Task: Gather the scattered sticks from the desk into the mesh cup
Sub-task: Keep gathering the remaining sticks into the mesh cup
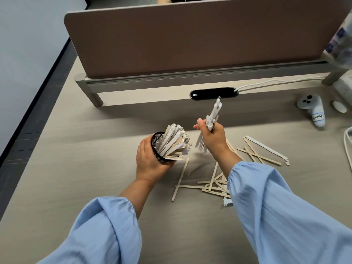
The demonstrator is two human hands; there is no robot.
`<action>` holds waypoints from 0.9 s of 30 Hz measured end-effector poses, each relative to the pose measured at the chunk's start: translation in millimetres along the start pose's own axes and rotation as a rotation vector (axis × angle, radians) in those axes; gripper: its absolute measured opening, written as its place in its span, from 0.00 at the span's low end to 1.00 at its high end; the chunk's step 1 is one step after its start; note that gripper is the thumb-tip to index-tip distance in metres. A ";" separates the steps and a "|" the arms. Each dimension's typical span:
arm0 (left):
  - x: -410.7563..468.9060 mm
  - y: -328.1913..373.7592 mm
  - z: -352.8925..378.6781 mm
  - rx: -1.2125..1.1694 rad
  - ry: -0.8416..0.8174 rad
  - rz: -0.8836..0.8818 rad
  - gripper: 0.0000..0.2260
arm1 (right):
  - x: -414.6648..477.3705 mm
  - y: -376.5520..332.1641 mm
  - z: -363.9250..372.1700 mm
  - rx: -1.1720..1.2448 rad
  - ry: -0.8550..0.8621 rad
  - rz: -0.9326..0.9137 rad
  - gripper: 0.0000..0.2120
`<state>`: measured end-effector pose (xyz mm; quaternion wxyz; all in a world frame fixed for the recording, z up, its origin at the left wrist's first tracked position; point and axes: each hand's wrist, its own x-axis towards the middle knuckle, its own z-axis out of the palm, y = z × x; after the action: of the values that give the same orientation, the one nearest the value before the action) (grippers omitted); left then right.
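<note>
- Tilting the mesh cup [161,149] at frame centre, the left hand [150,161] wraps it, mouth angled right to receive sticks.
- Right hand [211,138] clenches a stick bundle [212,119] beside the cup.
- Loose sticks [211,184] lie lower right on the desk [76,168].

mesh cup [159,149] black | sticks [192,186] pale wood, white | sleeve [285,212] light blue

A single head-worn wide-angle view looks forward and steeply down over the desk [80,168], from just above and behind the person's forearms. The brown partition panel [190,39] closes the far side; the floor runs left of that panel. Both sleeves fill the near edge, close to the lens.
</note>
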<state>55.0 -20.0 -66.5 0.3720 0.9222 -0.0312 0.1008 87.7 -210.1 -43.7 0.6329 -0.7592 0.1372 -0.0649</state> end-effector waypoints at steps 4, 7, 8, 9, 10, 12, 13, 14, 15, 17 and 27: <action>1.1 0.5 0.5 0.003 -0.010 -0.003 0.39 | 3.0 -19.4 -4.7 0.132 0.101 -0.088 0.17; 1.8 2.0 1.7 0.000 -0.017 -0.016 0.39 | 12.9 -41.8 -11.2 0.220 0.142 -0.148 0.21; 1.9 2.7 2.4 -0.002 -0.018 -0.015 0.40 | 15.2 -46.1 -12.7 0.214 0.121 -0.148 0.22; 1.6 3.6 2.8 -0.003 -0.019 -0.015 0.40 | 16.7 -48.0 -13.2 0.168 0.089 -0.132 0.22; 1.4 5.0 3.1 -0.006 -0.020 -0.016 0.40 | 17.1 -47.9 -13.2 0.117 0.054 -0.098 0.21; 1.2 8.1 3.0 -0.013 -0.023 -0.016 0.40 | 16.3 -42.7 -12.9 0.087 0.029 -0.014 0.19; 1.1 9.2 3.2 -0.016 -0.025 -0.014 0.40 | 15.5 -38.8 -12.7 0.085 0.039 0.020 0.19; 1.2 9.7 3.6 -0.014 -0.028 -0.012 0.41 | 13.9 -36.0 -12.6 0.081 0.049 0.050 0.19; 1.3 10.2 3.6 -0.009 -0.033 -0.009 0.41 | 12.1 -33.8 -12.8 0.080 0.059 0.078 0.19; 2.1 10.2 4.4 0.008 -0.043 -0.004 0.41 | 9.9 -32.3 -14.1 0.088 0.099 0.120 0.18; 5.2 14.2 11.8 0.063 -0.059 -0.028 0.36 | 15.2 -48.7 -37.3 0.123 0.392 0.063 0.21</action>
<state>60.1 -38.2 -64.1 0.3430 0.9365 -0.0260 0.0690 98.1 -241.9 10.0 0.6408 -0.6874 0.2775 -0.1997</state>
